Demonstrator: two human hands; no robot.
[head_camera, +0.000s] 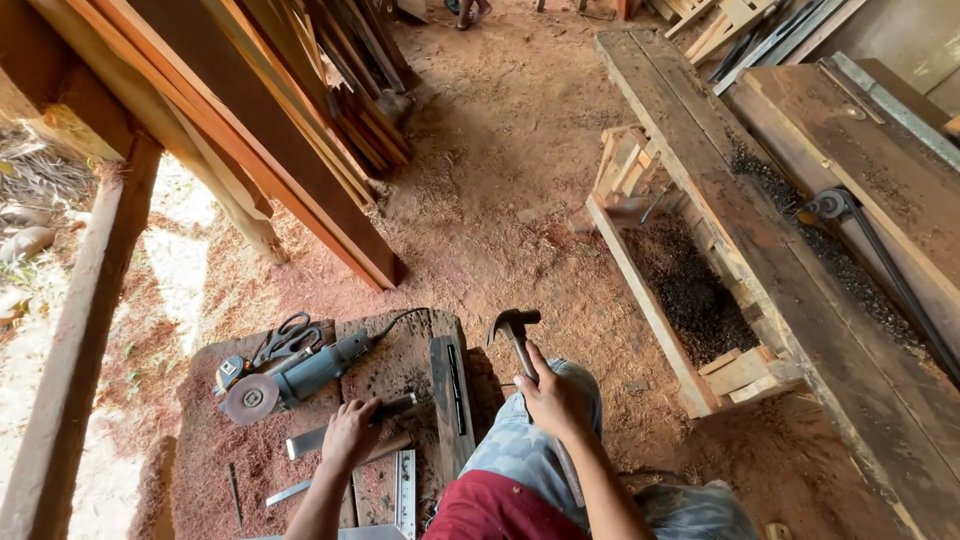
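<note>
Right hand (553, 398) closed around the handle of a claw hammer (514, 330), held over the person's knee; the hammer head is raised, up and away from the body, above the sawdust floor just right of the low wooden work board (400, 370).

Left hand (349, 434) rests palm-down on that board, fingers curled over a flat metal bar (305, 443) and a dark rod-like tool (395, 405) that lies beside it; whether it truly grips either one, cannot tell.

On the board, left of the left hand: an angle grinder (300, 375) with its disc facing up, cable trailing toward the top edge. A pair of scissors (287, 335) lies touching the grinder's far side. A dark rectangular block (452, 395) sits along the board's right edge. A steel ruler (405, 492) and a small metal strip (288, 492) lie near the bottom edge.

Farther out: leaning planks (290, 150) at upper left, a long wooden trough (690, 290) holding dark shavings at right, and a heavy bench (850, 330) beyond it.
</note>
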